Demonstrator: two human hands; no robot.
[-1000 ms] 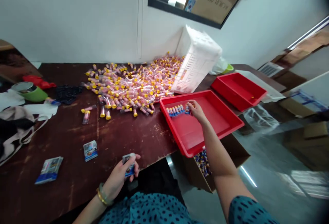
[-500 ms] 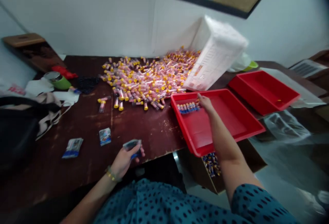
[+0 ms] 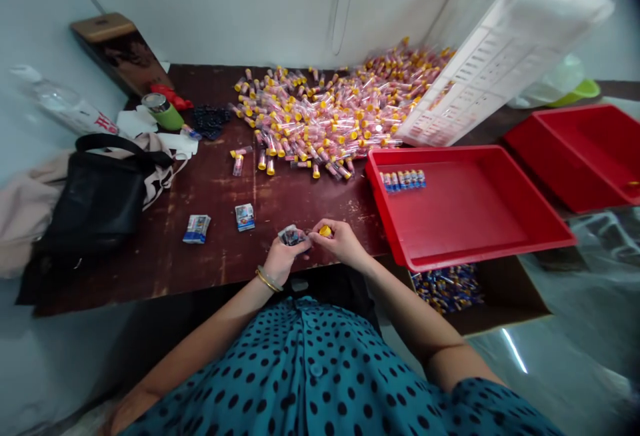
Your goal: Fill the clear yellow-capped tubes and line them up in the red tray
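My left hand [image 3: 284, 254] is closed around a small printed packet [image 3: 291, 235] at the near edge of the dark wooden table [image 3: 220, 249]. Touching it from the right, my right hand [image 3: 339, 241] is closed on a clear tube with a yellow cap [image 3: 325, 230]. A big heap of yellow-capped tubes [image 3: 340, 113] lies farther back on the table. The nearer red tray [image 3: 475, 249] holds a short row of filled tubes [image 3: 403, 179] at its far left corner. Two more printed packets [image 3: 197, 228] [image 3: 245, 216] lie left of my hands.
A white crate [image 3: 505, 43] leans tilted over the heap. A second red tray [image 3: 580, 156] sits at the right. A black bag [image 3: 95, 203], cloths and a green cup [image 3: 163, 111] crowd the left. A cardboard box [image 3: 500, 296] with filled tubes stands below the tray.
My right hand left the row of tubes in the red tray and came back to meet my left hand, now holding a yellow-capped tube. The view tilted down and left.
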